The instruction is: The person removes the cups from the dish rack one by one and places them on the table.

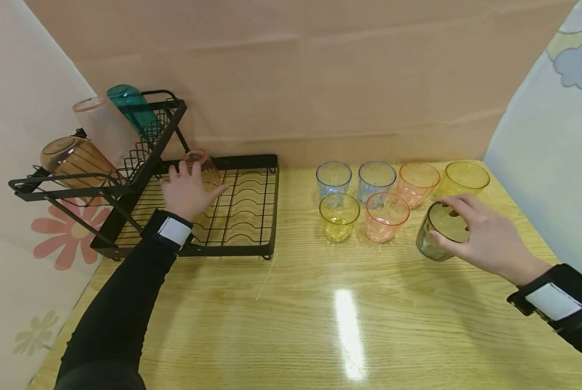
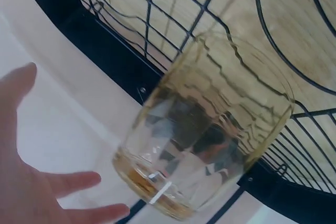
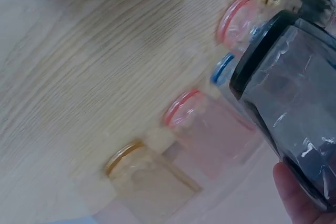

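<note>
Pinching one grey glass in the right hand, at the table's right side.
Translucent, dark-rimmed; near one pink glass and one yellow glass, ahead of two blue glasses, another pink one and another yellow one. Leftward, holding the left hand spread, just apart from one amber tumbler, base-up in the black rack, below three tilted glasses.

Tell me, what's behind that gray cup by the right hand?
In the head view, a yellow cup is behind the gray cup. You can see its rim and upper part; its bottom is covered by the right hand and the gray cup.
</note>
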Available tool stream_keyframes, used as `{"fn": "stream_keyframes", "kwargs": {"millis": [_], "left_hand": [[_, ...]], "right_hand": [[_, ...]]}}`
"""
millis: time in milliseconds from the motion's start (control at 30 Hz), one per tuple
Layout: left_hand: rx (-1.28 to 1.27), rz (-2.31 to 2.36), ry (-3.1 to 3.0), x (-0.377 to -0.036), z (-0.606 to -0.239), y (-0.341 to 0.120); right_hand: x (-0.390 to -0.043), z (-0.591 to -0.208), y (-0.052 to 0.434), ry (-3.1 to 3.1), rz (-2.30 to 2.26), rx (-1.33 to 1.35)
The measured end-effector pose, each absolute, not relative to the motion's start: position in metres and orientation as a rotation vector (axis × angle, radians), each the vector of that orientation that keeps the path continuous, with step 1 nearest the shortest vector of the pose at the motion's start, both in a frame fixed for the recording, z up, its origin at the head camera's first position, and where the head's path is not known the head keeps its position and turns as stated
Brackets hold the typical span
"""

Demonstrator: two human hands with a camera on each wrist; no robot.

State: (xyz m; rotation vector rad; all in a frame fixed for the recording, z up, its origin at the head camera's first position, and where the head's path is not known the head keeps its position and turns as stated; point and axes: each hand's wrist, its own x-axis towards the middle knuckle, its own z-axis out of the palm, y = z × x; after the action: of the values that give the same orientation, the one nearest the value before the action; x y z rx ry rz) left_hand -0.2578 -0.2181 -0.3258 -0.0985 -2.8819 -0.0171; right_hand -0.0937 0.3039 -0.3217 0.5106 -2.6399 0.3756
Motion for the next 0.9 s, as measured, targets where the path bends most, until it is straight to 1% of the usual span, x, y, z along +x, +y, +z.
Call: {"fn": "stream_keyframes", "kwargs": {"millis": [133,300,467,700,900], "left_hand": [[0.033,-0.079,-2.886,-0.261,-0.326,-0.224],[0.126,-0.179,-2.990,-0.265,-0.324,-0.227],[0.212,-0.263,-3.062,-0.272,-0.324,-0.232],[0.256,-0.333,-3.061,-0.283,-0.330,-0.236],[0.314,-0.353,-3.092,-0.282,-0.332,-0.235]], "right_hand": [[-0.100,-0.325,0.313,-2.698,0.329,0.453],[-0.112,-0.333,0.320,-2.814,0.275,0.379],[-0.125,-0.343,0.323,-2.864,0.297,0.359],[-0.136,-0.354,0.323,-2.907,0.357,0.341],[-0.143,-0.359,0.320,-2.909,0.393,0.307]]}}
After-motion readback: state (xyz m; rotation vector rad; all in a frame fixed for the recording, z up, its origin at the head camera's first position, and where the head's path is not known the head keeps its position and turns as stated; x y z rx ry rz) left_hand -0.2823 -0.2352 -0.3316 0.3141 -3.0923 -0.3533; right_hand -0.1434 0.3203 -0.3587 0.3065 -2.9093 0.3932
